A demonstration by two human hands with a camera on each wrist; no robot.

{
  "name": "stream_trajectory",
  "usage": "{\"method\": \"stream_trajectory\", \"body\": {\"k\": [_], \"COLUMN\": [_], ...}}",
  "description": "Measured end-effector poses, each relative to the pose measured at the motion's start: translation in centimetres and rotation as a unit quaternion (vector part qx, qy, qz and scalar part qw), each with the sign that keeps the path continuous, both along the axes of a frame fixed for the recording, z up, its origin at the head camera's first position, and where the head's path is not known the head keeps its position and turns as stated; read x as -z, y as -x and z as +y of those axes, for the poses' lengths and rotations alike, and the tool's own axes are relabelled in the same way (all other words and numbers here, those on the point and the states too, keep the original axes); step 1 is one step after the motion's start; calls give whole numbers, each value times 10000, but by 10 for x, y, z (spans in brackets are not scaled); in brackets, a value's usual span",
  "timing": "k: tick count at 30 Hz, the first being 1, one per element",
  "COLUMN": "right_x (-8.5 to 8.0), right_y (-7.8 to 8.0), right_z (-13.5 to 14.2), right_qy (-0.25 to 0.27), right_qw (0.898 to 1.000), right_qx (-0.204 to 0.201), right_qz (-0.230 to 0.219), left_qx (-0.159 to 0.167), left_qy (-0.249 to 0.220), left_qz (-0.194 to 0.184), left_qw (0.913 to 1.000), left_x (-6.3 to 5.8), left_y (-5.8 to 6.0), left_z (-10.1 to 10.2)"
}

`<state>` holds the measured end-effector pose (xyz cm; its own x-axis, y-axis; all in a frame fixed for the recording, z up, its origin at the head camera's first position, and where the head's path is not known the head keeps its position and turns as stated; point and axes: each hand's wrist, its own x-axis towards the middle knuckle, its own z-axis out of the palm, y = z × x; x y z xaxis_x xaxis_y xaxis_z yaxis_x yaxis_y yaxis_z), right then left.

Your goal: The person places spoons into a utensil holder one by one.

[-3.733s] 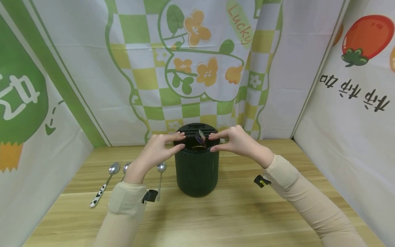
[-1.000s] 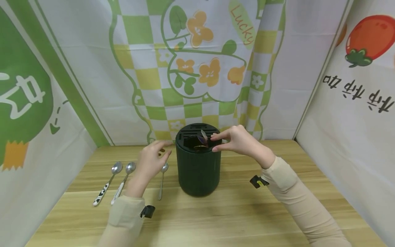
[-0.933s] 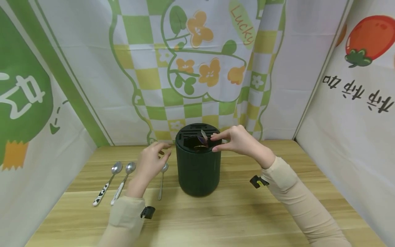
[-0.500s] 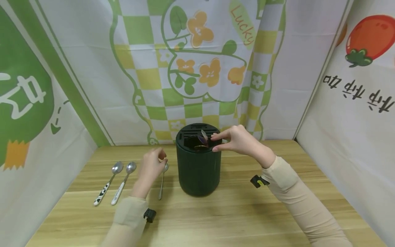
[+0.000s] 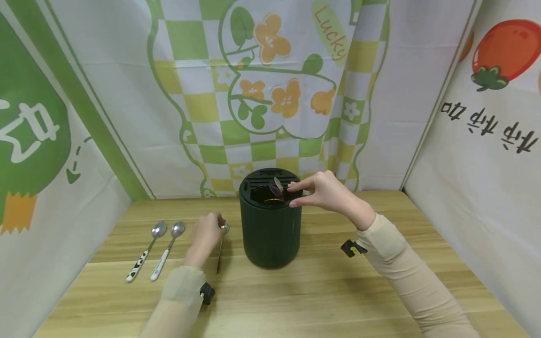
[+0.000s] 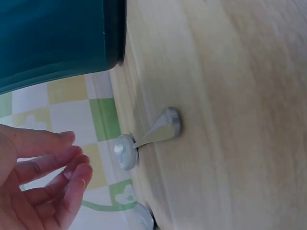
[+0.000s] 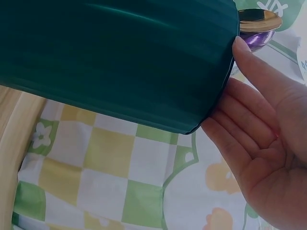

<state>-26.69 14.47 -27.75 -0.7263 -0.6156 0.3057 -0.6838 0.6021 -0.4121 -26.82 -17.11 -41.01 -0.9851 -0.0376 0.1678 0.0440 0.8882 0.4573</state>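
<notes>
A dark green ribbed utensil holder (image 5: pixel 271 239) with a black slotted lid stands upright on the table. Spoons (image 7: pixel 258 39) with purple and gold bowls stick out of its opening. My right hand (image 5: pixel 331 196) grips the holder's rim at the right, thumb in front and fingers behind. Left of the holder lies a slim metal spoon (image 6: pixel 125 152). My left hand (image 5: pixel 205 237), fingers curled, overlaps its bowl in the head view; the left wrist view shows a gap between fingertips and bowl. I cannot tell whether it holds the spoon.
Two more spoons lie farther left, one with a cow-spotted handle (image 5: pixel 137 267) and one with a white handle (image 5: pixel 160 266). Behind the wooden table (image 5: pixel 329 291) hangs a checked curtain (image 5: pixel 266 150); white printed sheets flank both sides.
My left hand has let go of the holder's left rim and moved left and down to the slim spoon, its fingers closing together. The right hand has stayed at the rim.
</notes>
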Motion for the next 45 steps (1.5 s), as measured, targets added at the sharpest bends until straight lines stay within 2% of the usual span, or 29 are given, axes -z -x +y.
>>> {"method": "stream_trajectory", "body": {"k": [7, 13, 20, 27, 39, 45], "right_x": [2, 4, 5, 3, 1, 2], "right_y": [0, 0, 1, 2, 1, 1], "right_z": [1, 1, 1, 1, 1, 1], "right_qy": [60, 122, 120, 87, 62, 68], "right_qw": [10000, 9999, 9999, 9999, 9999, 9999], "right_qx": [41, 25, 51, 33, 97, 54], "right_qz": [-51, -99, -102, -42, -60, -59], "left_qx": [-194, -293, -340, -427, -373, -370], "left_qy": [110, 413, 374, 393, 526, 564], "left_qz": [-499, -655, -954, -889, -934, -857], "left_qw": [9985, 9966, 9942, 9943, 9935, 9940], "left_x": [1, 4, 9, 12, 15, 16], "left_y": [2, 3, 1, 2, 9, 9], "left_z": [-1, 0, 3, 4, 6, 6]}}
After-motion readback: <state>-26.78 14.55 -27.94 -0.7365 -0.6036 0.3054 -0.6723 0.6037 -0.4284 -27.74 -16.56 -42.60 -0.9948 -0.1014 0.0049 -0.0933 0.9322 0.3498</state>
